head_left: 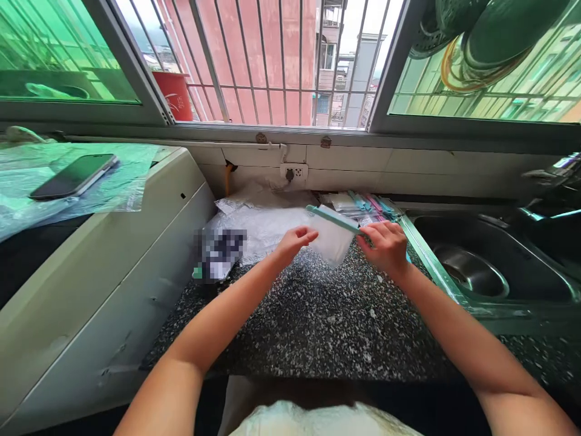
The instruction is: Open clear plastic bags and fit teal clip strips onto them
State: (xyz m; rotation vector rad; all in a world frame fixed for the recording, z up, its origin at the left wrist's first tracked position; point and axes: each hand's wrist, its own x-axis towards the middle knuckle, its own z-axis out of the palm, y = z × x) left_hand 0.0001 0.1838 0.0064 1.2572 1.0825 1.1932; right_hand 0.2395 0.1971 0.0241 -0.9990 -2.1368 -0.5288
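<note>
A clear plastic zip bag (334, 242) with a teal strip along its top hangs tilted above the speckled counter. My right hand (385, 245) pinches the right end of that strip between thumb and fingers. At the bag's left edge is my left hand (293, 242), its thumb and fingertips closed on the plastic below the strip. Behind the bag lie several more zip bags (370, 206) with teal and pink strips. Crumpled clear plastic sheeting (272, 221) spreads out beyond my left hand.
A dark sink (490, 260) with a raised rim lies to the right. On the left, a pale appliance (113, 266) carries a phone (75, 175) on plastic. A blurred-out package (220, 254) rests on the granite counter (327, 327). A wall socket (294, 172) sits below the barred window.
</note>
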